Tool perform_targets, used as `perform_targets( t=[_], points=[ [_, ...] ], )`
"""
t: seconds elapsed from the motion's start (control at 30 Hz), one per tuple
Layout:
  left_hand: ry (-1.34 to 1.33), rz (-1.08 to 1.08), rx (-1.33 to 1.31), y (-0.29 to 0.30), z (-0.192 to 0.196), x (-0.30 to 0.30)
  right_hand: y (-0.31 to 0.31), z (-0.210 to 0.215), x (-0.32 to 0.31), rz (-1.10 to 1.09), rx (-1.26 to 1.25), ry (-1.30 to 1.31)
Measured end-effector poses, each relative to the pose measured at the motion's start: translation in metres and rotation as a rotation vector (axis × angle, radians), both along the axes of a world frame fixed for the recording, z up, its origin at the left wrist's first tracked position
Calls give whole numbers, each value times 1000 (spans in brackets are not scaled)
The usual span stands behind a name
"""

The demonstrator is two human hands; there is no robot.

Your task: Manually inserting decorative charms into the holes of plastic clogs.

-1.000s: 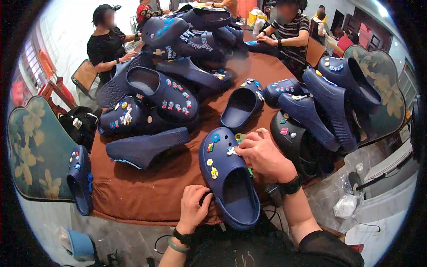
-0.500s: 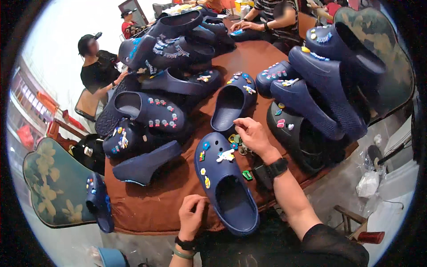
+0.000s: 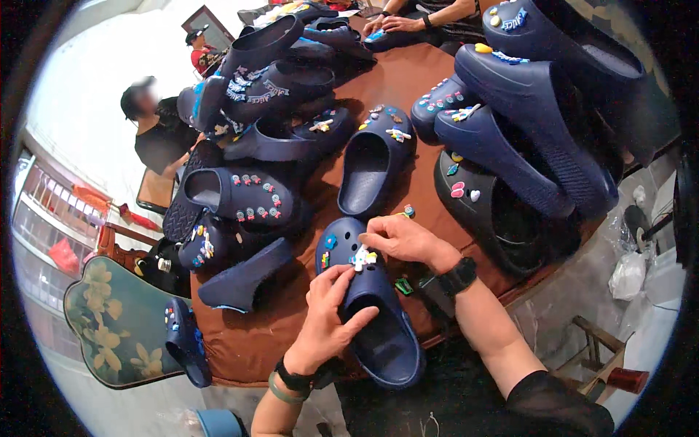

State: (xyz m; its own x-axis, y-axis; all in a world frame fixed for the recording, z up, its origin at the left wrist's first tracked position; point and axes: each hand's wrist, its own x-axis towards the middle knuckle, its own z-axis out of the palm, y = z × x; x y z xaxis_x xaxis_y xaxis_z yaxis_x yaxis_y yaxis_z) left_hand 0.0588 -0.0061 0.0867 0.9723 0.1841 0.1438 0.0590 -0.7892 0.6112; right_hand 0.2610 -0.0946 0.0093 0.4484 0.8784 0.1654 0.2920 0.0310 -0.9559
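A dark blue clog lies in front of me with its toe pointing away. Its upper carries a blue flower charm, a small red and green charm and a white figure charm. My left hand grips the clog's left side, fingertips beside the white charm and thumb stretched over the foot opening. On the right part of the toe my right hand is closed in a pinch; its fingers hide whatever is between them. A green charm lies on the brown cloth right of the clog.
Beyond the toe stands another decorated blue clog. Stacked clogs rise at left and right, with a black clog close to my right forearm. Several people sit around the brown-covered table. A green floral chair back is at left.
My left hand has moved up from the table edge onto the clog. My right hand has come from the loose charms beyond the clog back onto its toe. The view has shifted slightly.
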Motion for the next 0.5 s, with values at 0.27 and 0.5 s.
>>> perform_targets(
  t=[0.27,0.5],
  points=[
    [-103,-36,64,0,-9,-1,14,-11,-4,-57,187,114],
    [-64,-98,90,3,0,1,5,-9,15,10,76,215]
  ],
)
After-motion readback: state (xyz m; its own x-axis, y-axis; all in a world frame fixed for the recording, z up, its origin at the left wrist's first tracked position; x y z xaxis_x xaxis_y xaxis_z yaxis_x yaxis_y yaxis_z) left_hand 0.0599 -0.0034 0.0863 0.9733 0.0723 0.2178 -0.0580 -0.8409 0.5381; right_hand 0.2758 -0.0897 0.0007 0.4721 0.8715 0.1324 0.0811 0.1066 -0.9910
